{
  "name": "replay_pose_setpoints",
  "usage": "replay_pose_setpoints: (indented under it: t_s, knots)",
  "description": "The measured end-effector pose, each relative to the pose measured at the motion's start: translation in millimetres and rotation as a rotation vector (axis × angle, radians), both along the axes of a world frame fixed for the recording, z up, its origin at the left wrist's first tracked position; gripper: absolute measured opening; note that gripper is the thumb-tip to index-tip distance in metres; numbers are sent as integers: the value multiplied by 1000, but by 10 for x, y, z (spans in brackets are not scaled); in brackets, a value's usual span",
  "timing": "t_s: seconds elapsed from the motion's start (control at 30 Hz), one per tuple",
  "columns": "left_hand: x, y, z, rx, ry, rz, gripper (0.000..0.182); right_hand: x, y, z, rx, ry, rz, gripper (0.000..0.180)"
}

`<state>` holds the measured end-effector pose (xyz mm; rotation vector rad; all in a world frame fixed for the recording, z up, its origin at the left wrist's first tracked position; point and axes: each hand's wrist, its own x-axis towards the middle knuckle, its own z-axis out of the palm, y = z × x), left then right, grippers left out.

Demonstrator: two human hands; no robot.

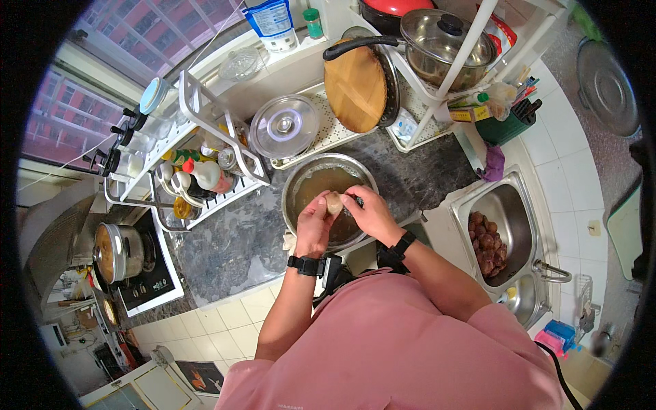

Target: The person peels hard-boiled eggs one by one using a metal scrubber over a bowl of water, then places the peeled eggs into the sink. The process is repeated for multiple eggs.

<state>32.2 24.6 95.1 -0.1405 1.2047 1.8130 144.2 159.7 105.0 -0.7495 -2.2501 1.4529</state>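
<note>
A large stainless steel bowl (288, 215) of cloudy brown water stands on the dark counter before me. Over it my left hand (313, 223) holds a pale, rounded piece of food (334, 203) between thumb and fingers. What food it is, I cannot tell for sure. My right hand (371, 210) meets the same piece from the right, thumb and fingertips pinching its edge. The hands and forearms hide part of the bowl's near side. Black straps are around both wrists.
Reddish-brown round lumps (487, 243) lie in the steel sink (517, 215) at right. Behind the bowl are a clear lid (285, 125) and a wooden board (354, 89). A condiment rack (246, 179) stands left, with a pot (120, 251) on the cooktop (154, 277) beyond.
</note>
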Motion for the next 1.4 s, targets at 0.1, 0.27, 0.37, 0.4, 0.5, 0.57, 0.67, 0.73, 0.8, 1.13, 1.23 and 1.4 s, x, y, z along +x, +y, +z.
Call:
replay_pose_setpoints:
  t_s: [0.1, 0.27, 0.37, 0.4, 0.5, 0.57, 0.67, 0.73, 0.8, 1.13, 1.23, 1.4]
  knots:
    - [21, 46, 47, -49, 128, -61, 34, -11, 38, -73, -56, -61, 45, 35]
    - [-50, 16, 55, -237, 413, -122, 25, 7, 115, -114, -107, -114, 98, 45]
    - [-140, -1, -90, -264, 443, -63, 18, 50, 163, -98, -153, -69, 44, 43]
    - [-183, 1, -175, -249, 451, -36, 16, 98, 210, -96, -139, -46, -12, 42]
    - [-364, 13, -478, -382, 569, 23, 25, 453, 428, -81, -38, 38, -195, 39]
    - [-482, 16, -644, -526, 678, -223, 62, 902, 689, -95, 82, 6, -389, 39]
    - [-456, 56, -752, -988, 1273, -667, 86, 1974, 1148, -102, 52, -331, -719, 38]
    - [-406, 112, -712, -936, 1183, -826, 106, 2796, 1349, -122, 151, -709, -696, 37]
    - [-330, 190, -614, -1029, 1120, -1038, 120, 3510, 1436, -196, 87, -1097, -658, 36]
    - [-184, 119, -549, -871, 1295, -1302, 71, 4570, 1215, -785, -28, -1322, -825, 29]
    - [-189, 101, -671, -788, 1318, -1345, 51, 4275, 1162, -660, 210, -1063, -904, 33]
    - [-303, -3, -750, -689, 1217, -1267, 56, 3406, 1068, -408, 317, -586, -854, 27]
